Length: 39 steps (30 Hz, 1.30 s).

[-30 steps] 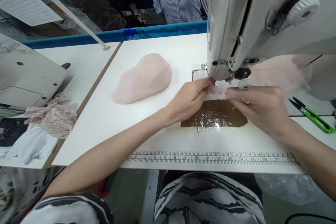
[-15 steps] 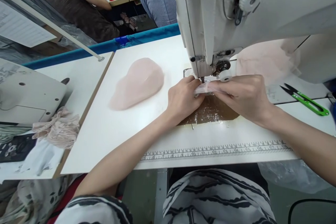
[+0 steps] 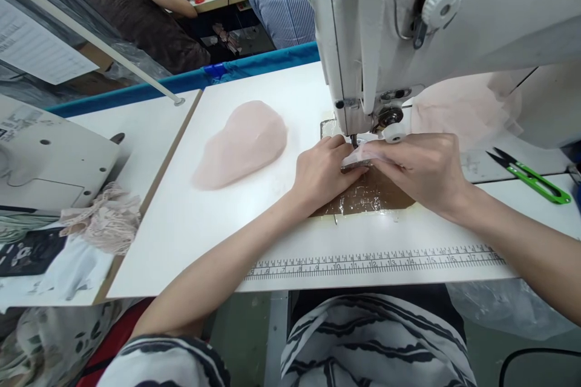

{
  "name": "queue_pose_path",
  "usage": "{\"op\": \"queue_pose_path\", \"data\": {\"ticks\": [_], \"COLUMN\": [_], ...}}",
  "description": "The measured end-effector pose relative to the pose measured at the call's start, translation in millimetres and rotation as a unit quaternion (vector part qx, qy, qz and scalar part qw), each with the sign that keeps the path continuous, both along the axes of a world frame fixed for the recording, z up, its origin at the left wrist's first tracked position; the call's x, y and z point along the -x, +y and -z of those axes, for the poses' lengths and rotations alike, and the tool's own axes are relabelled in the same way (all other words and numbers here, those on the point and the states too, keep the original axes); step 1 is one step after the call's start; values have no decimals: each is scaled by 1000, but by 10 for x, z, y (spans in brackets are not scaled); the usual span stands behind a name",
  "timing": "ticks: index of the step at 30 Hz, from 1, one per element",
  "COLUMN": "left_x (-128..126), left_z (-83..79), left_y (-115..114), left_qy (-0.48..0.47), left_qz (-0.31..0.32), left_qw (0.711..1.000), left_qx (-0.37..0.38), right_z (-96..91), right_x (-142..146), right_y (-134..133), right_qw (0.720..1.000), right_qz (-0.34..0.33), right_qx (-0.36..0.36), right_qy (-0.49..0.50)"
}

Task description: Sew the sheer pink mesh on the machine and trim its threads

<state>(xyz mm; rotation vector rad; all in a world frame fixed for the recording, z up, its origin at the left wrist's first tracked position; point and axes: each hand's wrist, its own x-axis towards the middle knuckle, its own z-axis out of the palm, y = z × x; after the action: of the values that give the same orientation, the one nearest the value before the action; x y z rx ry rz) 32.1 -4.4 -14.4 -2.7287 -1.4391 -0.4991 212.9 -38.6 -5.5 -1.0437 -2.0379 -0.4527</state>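
Note:
A small piece of sheer pale pink fabric point(image 3: 356, 156) lies at the needle of the white sewing machine point(image 3: 347, 54). My left hand point(image 3: 323, 170) presses and pinches its left edge, thumb pointing right along the near side. From the right, my right hand point(image 3: 422, 166) pinches the same fabric between thumb and fingers. Both hands are right below the presser foot point(image 3: 354, 140), which they partly hide. Shiny brown tape point(image 3: 367, 193) covers the machine bed under the hands.
Pink fabric pieces point(image 3: 247, 145) lie on the white table to the left; more pink fabric point(image 3: 463, 109) sits behind my right hand. Green thread snips point(image 3: 531, 176) rest at the right. A printed ruler point(image 3: 376, 263) runs along the front edge. Two people point(image 3: 276, 0) are beyond the table.
The view has shifted slightly, moving everything a little to the right. My left thumb reaches further right along the fabric; both hands keep their grip at the needle.

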Motion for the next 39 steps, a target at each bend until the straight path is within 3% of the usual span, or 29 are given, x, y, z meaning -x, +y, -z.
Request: {"op": "queue_pose_path", "data": {"ticks": [5,17,23,28,33,39], "left_x": [-4,38,72,140,192,238], "left_z": [3,-3,-54,-81,-36,20], "left_y": [-4,31,43,71,-46,-255], "left_qy": [7,7,4,11,73,78], "left_qz": [-13,26,79,130,199,178], "left_qw": [1000,999,996,991,973,966], "left_qx": [-9,-32,-27,-37,-95,-168], "right_z": [-11,-9,-21,-12,-82,-49], "right_x": [14,16,22,8,-43,-41], "right_y": [0,-20,-22,-52,-160,-257], "right_qw": [1000,1000,1000,999,986,963], "right_qz": [-4,1,-7,-24,-83,-122], "right_qx": [-13,-13,-17,21,103,145], "right_qy": [9,3,13,26,-99,-194]}}
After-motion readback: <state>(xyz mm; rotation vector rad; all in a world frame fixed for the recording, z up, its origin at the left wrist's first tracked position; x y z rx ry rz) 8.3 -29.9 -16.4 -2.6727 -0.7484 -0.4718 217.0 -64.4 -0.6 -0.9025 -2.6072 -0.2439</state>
